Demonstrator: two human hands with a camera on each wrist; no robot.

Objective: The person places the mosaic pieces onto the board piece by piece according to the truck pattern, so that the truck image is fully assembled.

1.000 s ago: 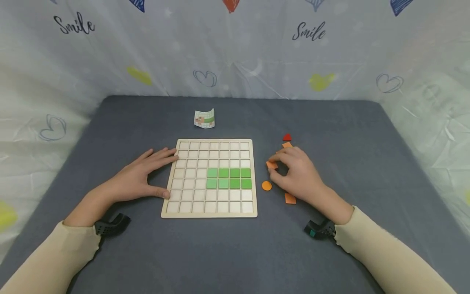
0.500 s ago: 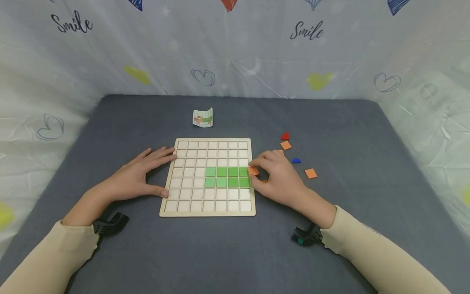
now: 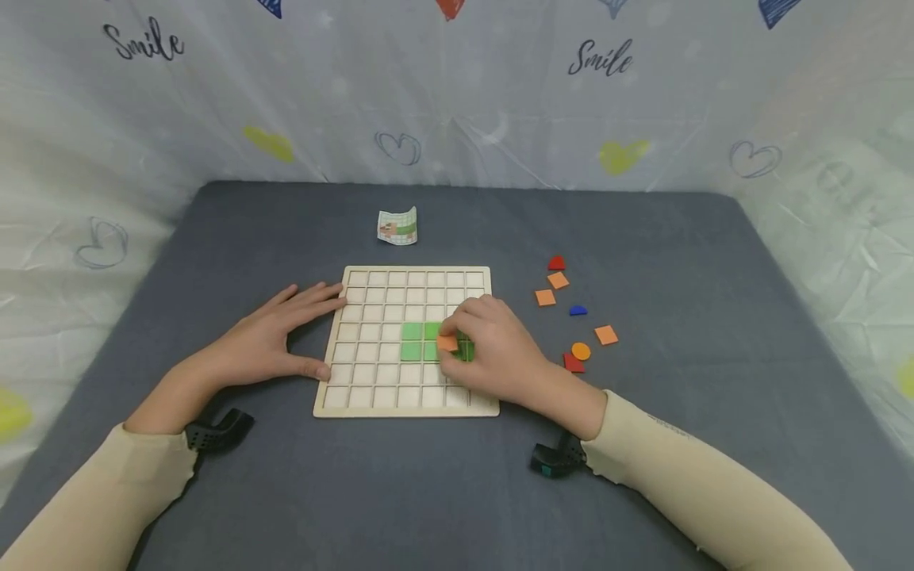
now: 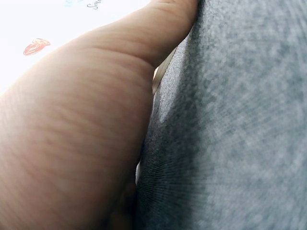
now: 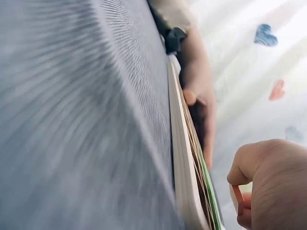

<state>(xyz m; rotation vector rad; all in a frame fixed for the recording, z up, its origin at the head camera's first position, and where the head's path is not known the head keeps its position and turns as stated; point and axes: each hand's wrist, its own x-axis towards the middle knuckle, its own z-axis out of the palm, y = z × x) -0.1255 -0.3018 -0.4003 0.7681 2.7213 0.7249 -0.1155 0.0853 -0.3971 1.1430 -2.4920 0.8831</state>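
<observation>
A square wooden grid board lies on the grey cloth, with light and darker green square tiles in two rows of its cells. My left hand rests at the board's left edge, fingers spread and thumb against the rim. Over the green tiles, my right hand pinches an orange square tile between thumb and fingers; it hides part of the green rows. In the right wrist view the orange tile shows edge-on above the board. The left wrist view holds mostly the left hand and cloth.
Right of the board lie loose orange squares, an orange disc, a red square, a blue half-round piece and a red piece. A small curled picture card lies behind the board. A printed curtain hangs at the back.
My right hand has carried the orange square tile leftward from the loose pieces to above the green tiles, uncovering the pieces on the right. The left hand has stayed at the board's edge.
</observation>
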